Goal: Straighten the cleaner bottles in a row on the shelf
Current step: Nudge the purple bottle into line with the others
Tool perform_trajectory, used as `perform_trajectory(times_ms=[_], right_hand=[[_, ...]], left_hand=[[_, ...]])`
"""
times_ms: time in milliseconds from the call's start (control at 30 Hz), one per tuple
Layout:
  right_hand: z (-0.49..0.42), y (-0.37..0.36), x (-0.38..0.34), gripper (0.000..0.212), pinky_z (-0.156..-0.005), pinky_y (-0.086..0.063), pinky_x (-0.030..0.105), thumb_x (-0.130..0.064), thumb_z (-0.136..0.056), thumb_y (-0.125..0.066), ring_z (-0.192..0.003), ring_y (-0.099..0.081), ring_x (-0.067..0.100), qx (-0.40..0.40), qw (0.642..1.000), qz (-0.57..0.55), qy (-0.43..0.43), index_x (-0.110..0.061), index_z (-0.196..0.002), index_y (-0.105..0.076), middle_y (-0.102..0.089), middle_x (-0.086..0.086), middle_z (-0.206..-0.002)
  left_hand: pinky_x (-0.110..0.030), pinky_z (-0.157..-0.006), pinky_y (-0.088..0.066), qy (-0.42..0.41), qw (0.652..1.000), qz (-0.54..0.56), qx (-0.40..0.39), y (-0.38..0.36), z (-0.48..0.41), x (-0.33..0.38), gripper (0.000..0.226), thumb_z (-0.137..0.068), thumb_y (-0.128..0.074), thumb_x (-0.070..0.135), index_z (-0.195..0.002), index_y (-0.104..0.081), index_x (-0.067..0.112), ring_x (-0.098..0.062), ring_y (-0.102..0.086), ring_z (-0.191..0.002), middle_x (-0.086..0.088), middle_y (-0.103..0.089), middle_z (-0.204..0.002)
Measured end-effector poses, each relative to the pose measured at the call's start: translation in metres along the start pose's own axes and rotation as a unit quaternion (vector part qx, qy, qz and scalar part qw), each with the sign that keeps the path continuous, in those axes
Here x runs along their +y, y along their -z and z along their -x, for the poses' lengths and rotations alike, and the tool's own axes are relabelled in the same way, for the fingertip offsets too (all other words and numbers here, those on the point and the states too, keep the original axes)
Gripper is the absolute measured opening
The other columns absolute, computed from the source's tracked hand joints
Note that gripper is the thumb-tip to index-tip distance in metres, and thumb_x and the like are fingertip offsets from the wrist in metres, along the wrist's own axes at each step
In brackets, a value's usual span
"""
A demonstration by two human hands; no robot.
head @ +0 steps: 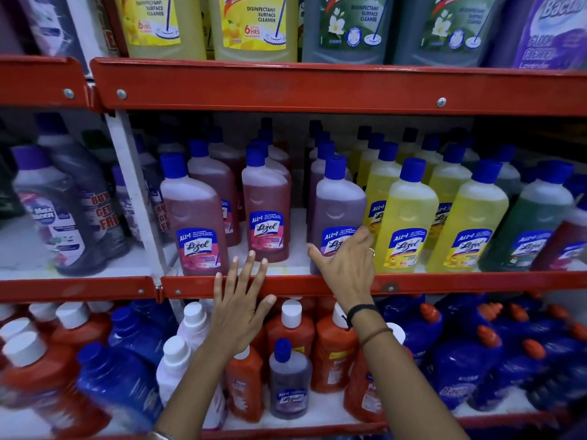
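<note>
Here, right hand [344, 265] gripping purple-liquid bottle [338, 204], left hand [239, 308] spread

A shop aisle, by all signs. Red metal shelves [317, 87] in tiers, packed front to back with many identical cleaner bottles [406, 217] grouped by colour: pink, purple, yellow, green. Printed brand labels facing out, one reading "Buy... Get... Free" [103, 211]. Larger surface-cleaner jugs [254, 23] above, orange and blue bottles below.
</note>
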State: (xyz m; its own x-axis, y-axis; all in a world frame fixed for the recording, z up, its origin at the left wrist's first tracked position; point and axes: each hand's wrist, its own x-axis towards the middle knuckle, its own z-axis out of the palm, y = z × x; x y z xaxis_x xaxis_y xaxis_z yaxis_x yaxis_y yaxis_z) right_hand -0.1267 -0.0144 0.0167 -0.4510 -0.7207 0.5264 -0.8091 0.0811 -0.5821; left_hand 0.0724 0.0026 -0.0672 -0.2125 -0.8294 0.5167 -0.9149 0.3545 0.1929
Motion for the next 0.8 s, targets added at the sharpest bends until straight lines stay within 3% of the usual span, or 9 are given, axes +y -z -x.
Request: perform_trajectory(times_ms=[133, 267, 367, 433, 500, 633, 800], right_hand=[[0.007, 0.004, 0.001, 0.102, -0.085, -0.054, 0.046, -0.063, -0.062, -0.072, -0.110, -0.057, 0.040, 0.003, 1.000, 0.005, -0.004, 0.000, -0.129, -0.029, -0.049, 0.021, -0.124], [0.014, 0.005, 0.002, 0.101, -0.085, -0.052, 0.043, -0.063, -0.065, -0.072, -0.113, -0.055, 0.038, 0.009, 1.000, -0.010, -0.009, 0.000, -0.132, -0.030, -0.049, 0.020, -0.126], [0.033, 0.000, 0.003, 0.100, -0.093, -0.048, 0.046, -0.058, -0.068, -0.073, -0.118, -0.049, 0.040, 0.050, 0.998, -0.035, -0.005, 0.000, -0.136, -0.029, -0.045, 0.024, -0.131], [0.053, -0.006, 0.000, 0.090, -0.101, -0.044, 0.050, -0.052, -0.071, -0.072, -0.124, -0.042, 0.040, 0.105, 0.990, -0.082, 0.035, -0.003, -0.134, -0.031, -0.039, 0.023, -0.134], [0.070, -0.015, -0.010, 0.076, -0.105, -0.041, 0.045, -0.045, -0.076, -0.069, -0.123, -0.040, 0.034, 0.121, 0.977, -0.145, 0.101, -0.007, -0.131, -0.034, -0.035, 0.015, -0.133], [0.076, -0.030, -0.045, 0.068, -0.101, -0.033, 0.026, -0.036, -0.078, -0.070, -0.119, -0.039, 0.024, 0.050, 0.971, -0.179, 0.147, -0.007, -0.131, -0.038, -0.045, 0.018, -0.128], [0.045, -0.051, -0.087, 0.093, -0.107, -0.031, 0.043, -0.040, -0.072, -0.073, -0.124, -0.038, 0.039, -0.019, 0.992, -0.113, 0.057, 0.003, -0.139, -0.025, -0.040, 0.026, -0.135]], left_hand=[[-0.057, -0.111, 0.007, 0.026, 1.000, 0.008, -0.003, 0.005, 0.012, -0.005, 0.062, -0.093, -0.005, 0.067, -0.149, 0.002, 0.041, -0.009, 0.018, -0.145, 0.009, -0.001, -0.161], [-0.058, -0.109, 0.009, 0.035, 0.999, -0.011, -0.013, 0.012, 0.025, -0.015, 0.065, -0.094, -0.004, 0.067, -0.151, -0.004, 0.035, -0.012, 0.013, -0.146, 0.009, -0.001, -0.161], [-0.057, -0.110, 0.010, 0.036, 0.999, -0.019, -0.012, 0.019, 0.034, -0.024, 0.067, -0.094, -0.003, 0.067, -0.151, -0.004, 0.033, -0.009, 0.015, -0.146, 0.010, 0.001, -0.161], [-0.055, -0.111, 0.012, 0.038, 0.999, -0.014, -0.011, 0.021, 0.037, -0.029, 0.068, -0.093, -0.002, 0.068, -0.151, -0.006, 0.032, -0.008, 0.013, -0.146, 0.011, 0.002, -0.161], [-0.051, -0.111, 0.015, 0.032, 0.999, -0.019, -0.010, 0.023, 0.039, -0.034, 0.069, -0.094, -0.001, 0.068, -0.152, -0.006, 0.031, -0.007, 0.012, -0.146, 0.015, 0.007, -0.160], [-0.045, -0.111, 0.018, 0.017, 0.999, -0.036, -0.012, 0.024, 0.040, -0.041, 0.065, -0.097, -0.005, 0.064, -0.152, -0.007, 0.029, -0.010, 0.008, -0.146, 0.018, 0.013, -0.159], [-0.045, -0.112, 0.017, 0.006, 0.999, -0.043, -0.008, 0.022, 0.040, -0.044, 0.061, -0.099, -0.005, 0.061, -0.152, 0.001, 0.030, -0.012, 0.006, -0.147, 0.016, 0.012, -0.159]])
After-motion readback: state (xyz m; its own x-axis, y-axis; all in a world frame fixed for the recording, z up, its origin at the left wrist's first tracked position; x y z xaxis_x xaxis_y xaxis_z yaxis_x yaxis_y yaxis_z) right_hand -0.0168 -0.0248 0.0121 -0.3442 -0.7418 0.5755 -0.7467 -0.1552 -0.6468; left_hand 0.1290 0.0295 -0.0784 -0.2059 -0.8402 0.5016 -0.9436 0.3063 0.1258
